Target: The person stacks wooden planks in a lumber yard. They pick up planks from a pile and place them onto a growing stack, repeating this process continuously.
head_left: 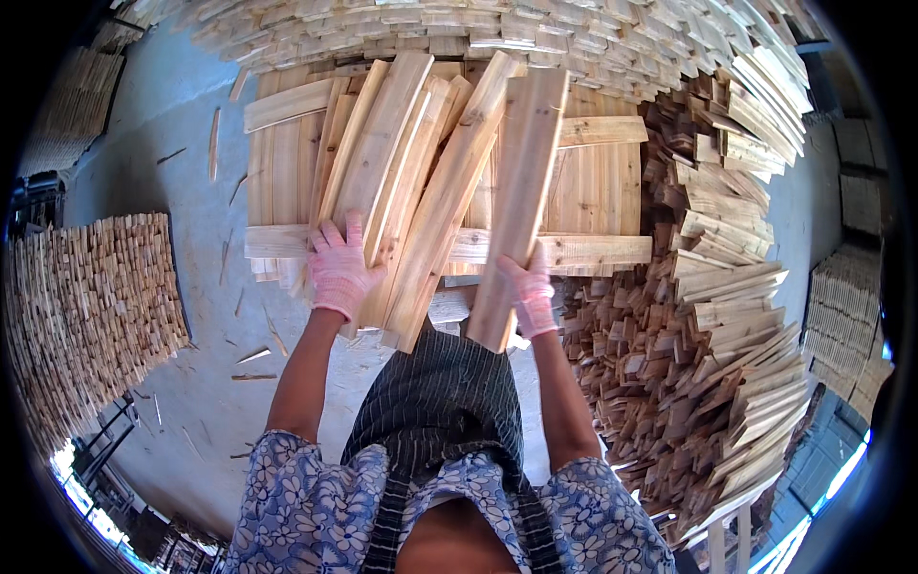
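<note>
Both my hands wear pink-and-white knit gloves. My left hand (342,272) lies with its fingers stretched over the near ends of several loose wooden planks (382,143), its thumb apart. My right hand (528,291) grips the right edge of a single wooden plank (521,191) near its close end. That plank is tilted, with its far end pointing away from me. Between the hands, another long plank (454,196) slants across the pile, touched by neither hand. Beneath are a wooden board panel (598,201) and a cross slat (593,251).
A large heap of wooden slats (669,364) spreads along the right. Stacked boards (535,33) fill the far side. At left stands a block of stacked wood (96,316). Wood splinters (253,356) lie on the grey floor (215,402).
</note>
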The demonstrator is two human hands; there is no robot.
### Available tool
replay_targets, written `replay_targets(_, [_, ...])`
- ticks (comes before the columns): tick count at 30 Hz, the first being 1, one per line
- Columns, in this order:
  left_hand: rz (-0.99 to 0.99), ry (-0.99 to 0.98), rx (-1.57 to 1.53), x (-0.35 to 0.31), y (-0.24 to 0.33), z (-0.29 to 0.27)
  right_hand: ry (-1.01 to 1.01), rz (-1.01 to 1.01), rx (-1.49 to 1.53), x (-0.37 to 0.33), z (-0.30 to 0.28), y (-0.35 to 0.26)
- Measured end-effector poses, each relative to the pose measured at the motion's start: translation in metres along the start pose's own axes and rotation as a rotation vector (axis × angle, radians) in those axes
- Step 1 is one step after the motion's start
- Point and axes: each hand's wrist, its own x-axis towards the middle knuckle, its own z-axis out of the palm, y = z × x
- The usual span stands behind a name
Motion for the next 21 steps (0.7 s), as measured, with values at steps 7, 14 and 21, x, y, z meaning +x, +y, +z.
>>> replay_targets(7, [-0.021,0.094,-0.511,0.009,-0.007,0.035,0.037,0.045,-0.535,0.151,-0.115,0.027])
replay_targets(14, [-0.177,-0.122,-1.304,-0.051,0.005,-0.003,-0.034,0.115,-0.747,0.191,-0.113,0.053])
replay_targets(21, [0.028,-0.046,-1.148,-0.057,0.131,-0.003,-0.126,0.176,-1.210,0.182,-0.094,0.003])
